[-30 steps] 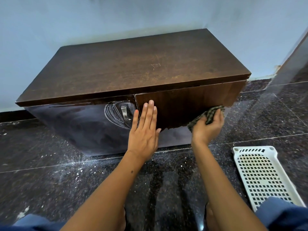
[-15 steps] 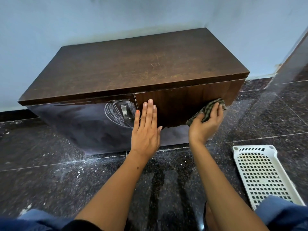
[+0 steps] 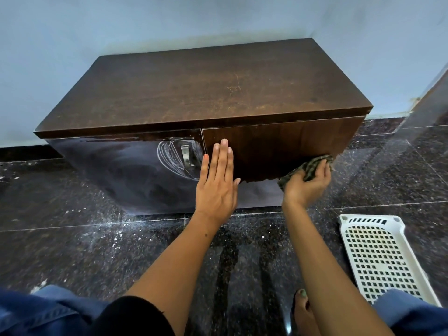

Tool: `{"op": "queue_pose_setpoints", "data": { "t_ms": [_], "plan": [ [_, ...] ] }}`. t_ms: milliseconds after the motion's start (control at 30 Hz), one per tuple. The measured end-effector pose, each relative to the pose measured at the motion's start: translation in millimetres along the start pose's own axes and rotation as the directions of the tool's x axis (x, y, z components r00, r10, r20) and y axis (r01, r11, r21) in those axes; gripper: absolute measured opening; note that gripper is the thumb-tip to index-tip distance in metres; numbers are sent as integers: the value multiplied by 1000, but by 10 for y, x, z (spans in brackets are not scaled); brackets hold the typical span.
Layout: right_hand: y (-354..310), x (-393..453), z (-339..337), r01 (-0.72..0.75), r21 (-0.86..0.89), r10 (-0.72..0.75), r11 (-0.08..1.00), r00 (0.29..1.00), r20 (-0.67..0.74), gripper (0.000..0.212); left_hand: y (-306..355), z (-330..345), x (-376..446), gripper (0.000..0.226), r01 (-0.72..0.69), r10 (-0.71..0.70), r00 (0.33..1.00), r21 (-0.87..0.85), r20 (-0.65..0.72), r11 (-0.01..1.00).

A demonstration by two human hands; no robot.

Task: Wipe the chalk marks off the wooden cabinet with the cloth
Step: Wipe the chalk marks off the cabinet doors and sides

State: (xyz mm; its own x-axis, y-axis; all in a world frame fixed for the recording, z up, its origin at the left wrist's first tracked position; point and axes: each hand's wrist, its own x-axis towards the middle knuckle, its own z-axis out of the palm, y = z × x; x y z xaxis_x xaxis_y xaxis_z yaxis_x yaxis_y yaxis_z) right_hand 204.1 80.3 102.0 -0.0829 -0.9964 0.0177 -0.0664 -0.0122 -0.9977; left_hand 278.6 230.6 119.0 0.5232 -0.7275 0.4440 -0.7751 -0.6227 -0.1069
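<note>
A low dark wooden cabinet (image 3: 203, 93) stands on the floor against a pale wall. White chalk marks (image 3: 169, 156) curl around the metal handle (image 3: 186, 155) on its glossy left door. My left hand (image 3: 217, 183) lies flat, fingers together, on the right door beside the seam. My right hand (image 3: 306, 184) grips a dark checked cloth (image 3: 312, 166) and presses it against the lower right part of the right door. The right door's wood looks free of chalk where it shows.
The floor is dark speckled stone tile (image 3: 97, 238) with white dust and grout lines. A white perforated plastic basket (image 3: 380, 258) lies on the floor at the right. My blue-clad knees and one bare foot (image 3: 303, 309) show at the bottom edge.
My right hand with the cloth went up toward the right door's right edge, then came back down to its lower edge. My left hand stayed flat on the door.
</note>
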Motion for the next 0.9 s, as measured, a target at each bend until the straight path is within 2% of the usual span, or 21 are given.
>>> {"op": "queue_pose_setpoints", "data": {
  "t_ms": [67,200,233,300,367,433,533,600,667,767,800,900],
  "plan": [
    [1,107,-39,-54,-2,54,999,998,-30,55,-11,6,-1,62,-15,15,1000,5,-12,1000],
    [-78,57,-3,176,-81,-180,981,983,-41,56,0,15,5,62,-11,11,1000,-17,-13,1000],
    [-71,9,18,191,-64,-193,980,981,-28,56,5,15,7,63,-4,4,1000,-18,-7,1000],
    [-15,-4,23,112,-18,-112,994,994,-17,55,4,19,9,63,-4,4,1000,-10,-4,1000],
    [31,91,-26,-58,-10,58,998,998,-35,55,-21,20,3,63,-22,22,1000,10,-9,1000],
    [34,202,-75,-102,-19,100,995,993,-63,55,-39,15,5,63,-38,38,999,27,-13,999],
    [-49,162,-62,104,-43,-106,994,993,-58,55,-26,2,17,63,-34,34,999,28,-19,999],
    [-57,80,-29,164,-36,-165,986,985,-41,55,-15,1,16,63,-27,27,1000,16,-13,1000],
    [-20,94,-29,96,-4,-96,995,994,-52,56,-26,2,11,63,-31,31,999,14,-12,999],
    [-1,279,-93,-88,8,88,996,992,-87,54,-52,5,10,63,-47,48,999,31,-10,998],
    [-11,316,-107,-93,-2,92,996,991,-96,53,-49,0,14,63,-47,47,999,33,-8,998],
    [-96,217,-68,121,-9,-122,993,989,-78,56,-27,-4,15,63,-32,32,999,25,-8,999]
  ]
}}
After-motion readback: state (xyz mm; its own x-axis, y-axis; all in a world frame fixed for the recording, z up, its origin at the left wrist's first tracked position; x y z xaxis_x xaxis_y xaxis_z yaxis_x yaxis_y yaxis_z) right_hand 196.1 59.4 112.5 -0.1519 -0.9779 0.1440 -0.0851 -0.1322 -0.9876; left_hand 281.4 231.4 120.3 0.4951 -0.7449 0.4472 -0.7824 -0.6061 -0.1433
